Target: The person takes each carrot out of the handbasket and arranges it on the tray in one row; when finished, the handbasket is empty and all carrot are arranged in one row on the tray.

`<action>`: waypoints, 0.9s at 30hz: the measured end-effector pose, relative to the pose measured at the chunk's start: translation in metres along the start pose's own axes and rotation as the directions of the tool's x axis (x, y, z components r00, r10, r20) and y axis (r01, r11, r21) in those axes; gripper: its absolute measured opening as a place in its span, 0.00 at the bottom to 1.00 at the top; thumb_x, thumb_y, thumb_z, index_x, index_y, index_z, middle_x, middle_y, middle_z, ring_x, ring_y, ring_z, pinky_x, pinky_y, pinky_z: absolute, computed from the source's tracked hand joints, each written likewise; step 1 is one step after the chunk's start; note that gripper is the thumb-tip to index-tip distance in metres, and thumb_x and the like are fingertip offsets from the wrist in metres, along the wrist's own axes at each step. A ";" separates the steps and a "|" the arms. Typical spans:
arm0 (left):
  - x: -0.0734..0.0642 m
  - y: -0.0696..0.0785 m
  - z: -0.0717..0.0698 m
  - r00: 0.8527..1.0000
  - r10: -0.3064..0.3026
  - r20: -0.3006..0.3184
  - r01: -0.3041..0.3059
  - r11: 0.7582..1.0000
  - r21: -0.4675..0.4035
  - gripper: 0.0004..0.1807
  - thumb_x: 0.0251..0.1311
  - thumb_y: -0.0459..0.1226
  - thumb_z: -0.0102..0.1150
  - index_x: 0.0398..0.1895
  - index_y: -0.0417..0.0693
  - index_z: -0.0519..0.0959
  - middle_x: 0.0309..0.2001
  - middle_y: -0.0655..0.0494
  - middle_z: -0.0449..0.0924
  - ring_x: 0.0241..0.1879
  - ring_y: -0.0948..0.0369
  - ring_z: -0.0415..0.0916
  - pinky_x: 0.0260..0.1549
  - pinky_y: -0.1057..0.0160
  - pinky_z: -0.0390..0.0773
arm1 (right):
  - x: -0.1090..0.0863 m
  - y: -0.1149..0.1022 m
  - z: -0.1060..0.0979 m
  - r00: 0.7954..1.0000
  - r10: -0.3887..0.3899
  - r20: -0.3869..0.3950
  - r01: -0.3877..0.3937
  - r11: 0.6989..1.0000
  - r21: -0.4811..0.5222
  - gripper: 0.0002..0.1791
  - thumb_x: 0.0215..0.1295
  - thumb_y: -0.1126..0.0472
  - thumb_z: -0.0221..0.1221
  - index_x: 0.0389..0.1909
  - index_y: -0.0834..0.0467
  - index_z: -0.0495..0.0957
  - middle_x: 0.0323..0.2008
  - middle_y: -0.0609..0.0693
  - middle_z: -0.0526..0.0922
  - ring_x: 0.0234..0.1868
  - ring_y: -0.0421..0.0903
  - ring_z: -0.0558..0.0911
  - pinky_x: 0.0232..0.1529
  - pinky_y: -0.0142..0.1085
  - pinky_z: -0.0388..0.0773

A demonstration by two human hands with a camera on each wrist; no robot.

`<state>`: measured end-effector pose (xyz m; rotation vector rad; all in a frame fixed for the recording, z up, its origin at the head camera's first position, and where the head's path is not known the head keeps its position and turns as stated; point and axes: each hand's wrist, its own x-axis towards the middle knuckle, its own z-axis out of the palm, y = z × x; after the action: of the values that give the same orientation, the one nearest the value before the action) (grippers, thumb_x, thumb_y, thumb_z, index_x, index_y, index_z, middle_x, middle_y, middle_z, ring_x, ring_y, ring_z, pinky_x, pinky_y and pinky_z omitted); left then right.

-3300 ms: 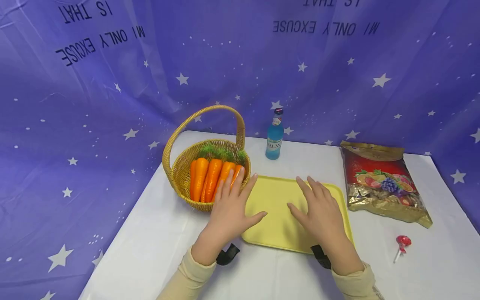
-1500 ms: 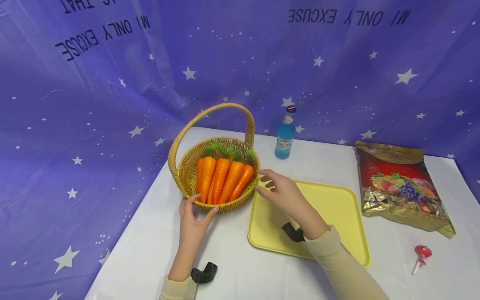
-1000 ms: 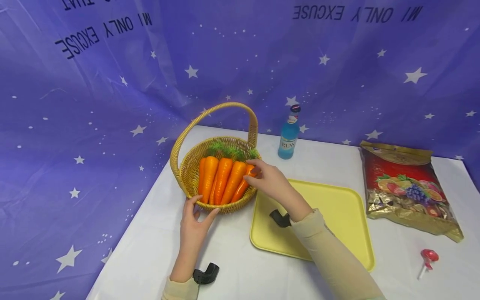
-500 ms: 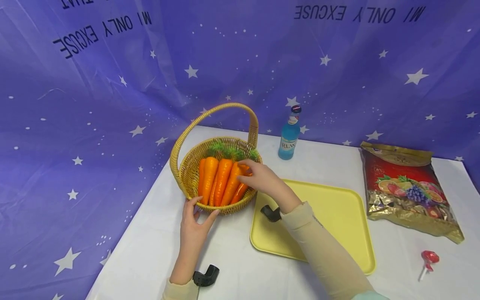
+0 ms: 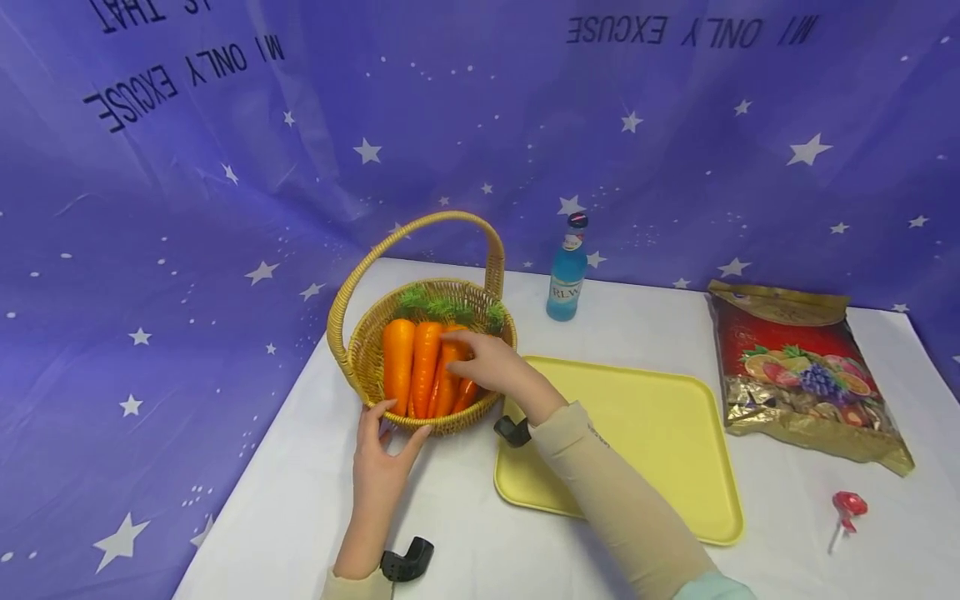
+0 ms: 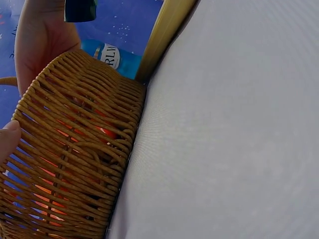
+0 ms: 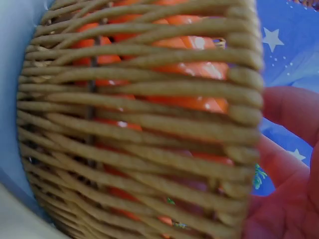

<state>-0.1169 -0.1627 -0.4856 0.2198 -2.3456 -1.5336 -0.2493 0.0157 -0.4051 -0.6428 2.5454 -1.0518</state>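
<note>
Inside the wicker basket (image 5: 459, 425), can see orange carrots (image 5: 398, 362), with right hand (image 5: 491, 362) curved over them; cannot tell whether grasping one. At its near rim, can see left hand (image 5: 378, 458) touching; cannot tell whether pinching. On the blue bottle (image 5: 570, 267), can read "RLW"; on purple backdrop (image 5: 450, 108), printed upside down, "ONLY EXCUSE".

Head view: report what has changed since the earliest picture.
The left hand moved left to the near rim of the basket; the right hand moved left from above the tray to the carrots, which shifted slightly left. Bottle, candy bag, lollipop stayed put.
</note>
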 end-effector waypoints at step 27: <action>-0.001 0.000 0.000 1.000 0.011 0.009 -0.011 1.000 -0.009 0.35 0.53 0.44 0.72 0.61 0.49 0.66 0.71 0.42 0.53 0.67 0.50 0.58 0.62 0.48 0.67 | -0.008 0.005 0.014 0.959 -0.077 -0.272 0.105 0.990 0.090 0.20 0.69 0.56 0.56 0.61 0.42 0.75 0.60 0.46 0.75 0.46 0.45 0.78 0.44 0.37 0.79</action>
<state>-0.1160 -0.1627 -0.4861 0.1975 -2.3421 -1.5429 -0.2378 0.0149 -0.4176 -0.6331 2.6851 -1.3779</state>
